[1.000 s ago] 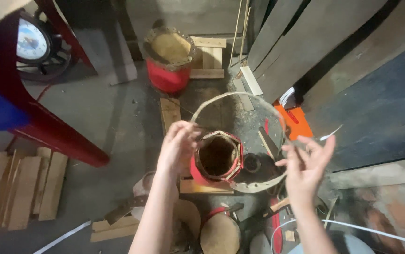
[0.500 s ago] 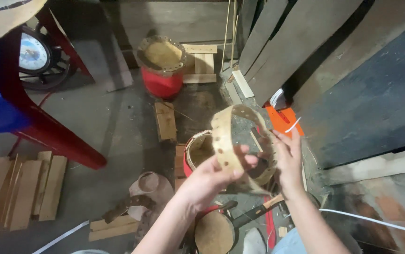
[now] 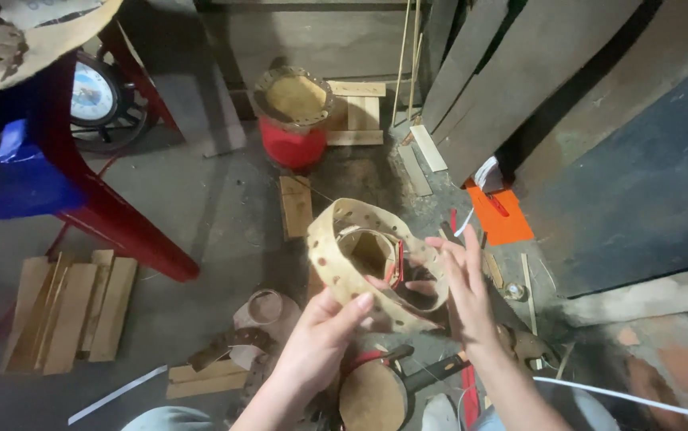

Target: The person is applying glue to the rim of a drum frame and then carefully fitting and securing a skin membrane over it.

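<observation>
My left hand (image 3: 324,339) grips the lower left edge of a tan leather band (image 3: 336,259) punched with round holes, curled into a wide ring. My right hand (image 3: 459,291) holds the ring's right side, fingers spread along its rim. The ring hangs tilted above the floor, and through it I see a red-walled small drum (image 3: 376,254) with a hexagonal opening.
A red drum (image 3: 292,120) with a hide top stands farther back near wood blocks (image 3: 356,112). A red and blue plastic chair (image 3: 80,191) is at left, wooden slats (image 3: 68,311) below it. Planks (image 3: 503,72) lean at right. An orange card (image 3: 499,215) and scraps lie on the floor.
A second ago both hands were open around the red drum on the floor. Since then they have lifted the holed leather ring and turned it upright in front of me.
</observation>
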